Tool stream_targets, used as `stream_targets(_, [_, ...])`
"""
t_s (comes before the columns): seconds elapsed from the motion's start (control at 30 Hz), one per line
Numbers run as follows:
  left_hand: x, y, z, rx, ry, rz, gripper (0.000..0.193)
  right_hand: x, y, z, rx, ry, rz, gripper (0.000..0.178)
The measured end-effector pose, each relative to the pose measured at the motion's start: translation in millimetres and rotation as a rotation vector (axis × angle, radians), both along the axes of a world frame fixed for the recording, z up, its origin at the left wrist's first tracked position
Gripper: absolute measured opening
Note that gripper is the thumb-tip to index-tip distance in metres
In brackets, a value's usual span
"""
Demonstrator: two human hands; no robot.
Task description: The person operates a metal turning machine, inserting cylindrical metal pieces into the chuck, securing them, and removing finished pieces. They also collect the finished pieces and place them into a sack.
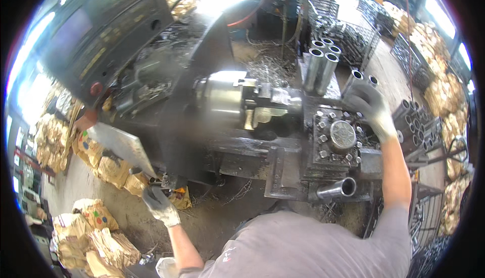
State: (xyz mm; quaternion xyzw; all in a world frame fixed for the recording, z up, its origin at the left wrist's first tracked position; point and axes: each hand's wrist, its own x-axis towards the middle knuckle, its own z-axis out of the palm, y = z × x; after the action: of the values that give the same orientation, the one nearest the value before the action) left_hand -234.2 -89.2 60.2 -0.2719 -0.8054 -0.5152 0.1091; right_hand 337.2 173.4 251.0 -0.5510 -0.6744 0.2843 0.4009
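Gloved right hand at a tube, far right, beyond the tool post; can't tell if gripping. Gloved left hand by a handle, near left, grip also unclear. More tubes stand upright left of the right hand; another lies near the tool post.

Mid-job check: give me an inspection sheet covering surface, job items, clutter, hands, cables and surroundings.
Surface: dark metal machine bed.
Job items: upright tubes behind the bolted tool post; lying tube in front of it.
Clutter: metal shavings beyond the chuck.
Left hand: gloved, near a knob-like part; contact unclear.
Right hand: gloved, at a tube pair; grip unclear.
Cables: red hose or cable beyond the chuck.
Surroundings: sacks lower left; stacked tubes at right.
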Motion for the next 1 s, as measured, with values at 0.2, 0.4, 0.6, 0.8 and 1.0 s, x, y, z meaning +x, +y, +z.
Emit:
stream_targets(0.2, [7, 163, 234, -0.282, 0.379, -0.336, 0.067, 90, -171, -53, 0.086, 0.347, -0.339, 0.031])
stream_targets(0.4, [-148, 270, 265, -0.797, 0.498, -0.172, 0.087, 76, -221, -81, 0.008, 0.004, -0.337, 0.031])
stream_targets(0.6, [50, 156, 206, 0.084, 0.618, -0.474, 0.040, 79, -266, -93, -0.163, 0.185, -0.288, 0.033])
stream_targets(0.8, [187, -81, -25, -0.672, -0.777, -0.913, 0.027, 54, -248, -137, -0.236, 0.216, 0.034, 0.084])
stream_targets(1.0, [183, -282, -197, -0.603, -1.119, -0.253, 0.035, 1, -200, -180, -0.195, -0.103, 0.066, 0.044])
